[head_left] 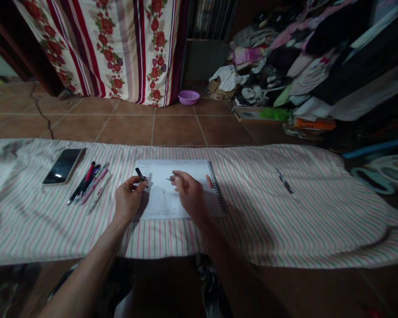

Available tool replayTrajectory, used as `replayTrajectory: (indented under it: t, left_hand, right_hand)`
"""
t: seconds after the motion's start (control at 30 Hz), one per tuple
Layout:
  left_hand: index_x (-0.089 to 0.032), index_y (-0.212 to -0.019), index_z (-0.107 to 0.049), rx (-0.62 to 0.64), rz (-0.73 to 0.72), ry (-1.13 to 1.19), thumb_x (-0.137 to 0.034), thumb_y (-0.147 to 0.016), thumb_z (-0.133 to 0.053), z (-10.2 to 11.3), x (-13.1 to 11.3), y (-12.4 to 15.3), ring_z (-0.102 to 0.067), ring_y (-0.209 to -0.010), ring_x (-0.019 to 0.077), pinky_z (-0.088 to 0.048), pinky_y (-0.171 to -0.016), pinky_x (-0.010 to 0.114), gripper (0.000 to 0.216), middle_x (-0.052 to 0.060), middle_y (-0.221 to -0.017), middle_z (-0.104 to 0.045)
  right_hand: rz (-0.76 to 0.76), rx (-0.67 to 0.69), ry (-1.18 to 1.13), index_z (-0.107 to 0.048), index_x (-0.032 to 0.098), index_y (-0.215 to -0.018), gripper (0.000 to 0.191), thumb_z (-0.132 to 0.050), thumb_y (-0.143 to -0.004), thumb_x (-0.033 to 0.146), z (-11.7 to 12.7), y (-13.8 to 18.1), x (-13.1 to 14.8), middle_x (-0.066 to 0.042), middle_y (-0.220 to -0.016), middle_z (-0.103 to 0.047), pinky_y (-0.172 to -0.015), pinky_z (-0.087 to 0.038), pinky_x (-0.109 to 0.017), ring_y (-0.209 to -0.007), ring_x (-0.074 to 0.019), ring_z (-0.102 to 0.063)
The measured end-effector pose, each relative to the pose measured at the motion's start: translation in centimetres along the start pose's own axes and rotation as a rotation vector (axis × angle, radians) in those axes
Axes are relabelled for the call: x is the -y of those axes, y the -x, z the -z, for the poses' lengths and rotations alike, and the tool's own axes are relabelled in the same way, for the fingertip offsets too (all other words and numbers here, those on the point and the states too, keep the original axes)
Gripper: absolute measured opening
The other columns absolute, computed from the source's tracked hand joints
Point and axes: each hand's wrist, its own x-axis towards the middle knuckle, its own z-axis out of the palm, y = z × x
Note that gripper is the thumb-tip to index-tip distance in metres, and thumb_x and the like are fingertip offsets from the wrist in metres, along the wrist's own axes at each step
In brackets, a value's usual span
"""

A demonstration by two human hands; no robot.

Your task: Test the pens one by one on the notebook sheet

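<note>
Over the left side of a spiral notebook, my left hand pinches a dark pen barrel or cap that tilts up from the fingers. My right hand is closed above the page's middle. From its fingertips a thin dark pointed piece sticks out to the left, like a pen tip; the fingers hide the rest. The two hands are apart. Near the spiral binding lies a small orange-red piece. Faint marks show on the page.
A striped cloth covers the low surface. To the left lie a phone and a bunch of several pens. A single pen lies at right. Beyond are a pink basin, a floral curtain and piled clothes.
</note>
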Motion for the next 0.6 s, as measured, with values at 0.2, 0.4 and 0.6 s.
replayTrajectory:
  t: [0.2,0.4,0.6]
  left_hand:
    - [-0.018,-0.081,-0.066,-0.014,-0.015,-0.026,-0.038,-0.066,-0.065,0.0,0.2,-0.1,-0.058,-0.054,0.0145,-0.044,-0.056,0.026,0.025,0.001,-0.067,-0.066]
    - [-0.019,-0.089,-0.066,-0.088,-0.136,-0.130,-0.036,-0.073,-0.060,0.1,-0.8,1.0,-0.061,-0.060,0.0153,-0.045,-0.058,0.026,0.023,0.002,-0.074,-0.068]
    - [-0.018,-0.090,-0.063,-0.114,-0.518,-0.246,-0.027,-0.082,-0.055,0.0,-2.0,3.1,-0.060,-0.067,0.0127,-0.042,-0.052,0.022,0.015,0.004,-0.088,-0.068]
  right_hand:
    - [0.006,0.020,0.015,-0.063,0.015,-0.097,0.026,-0.044,-0.083,0.028,0.0,0.0,0.1,-0.009,-0.085,-0.072,-0.060,-0.056,-0.027,-0.070,-0.0159,-0.069]
    - [-0.001,0.014,0.018,-0.063,0.015,-0.096,0.027,-0.044,-0.083,0.029,0.0,-0.1,0.0,-0.009,-0.084,-0.072,-0.059,-0.056,-0.027,-0.070,-0.0160,-0.069]
    - [-0.008,0.026,0.014,-0.063,0.015,-0.096,0.028,-0.044,-0.083,0.030,-0.3,-0.2,-0.2,-0.009,-0.084,-0.072,-0.059,-0.056,-0.026,-0.070,-0.0160,-0.068]
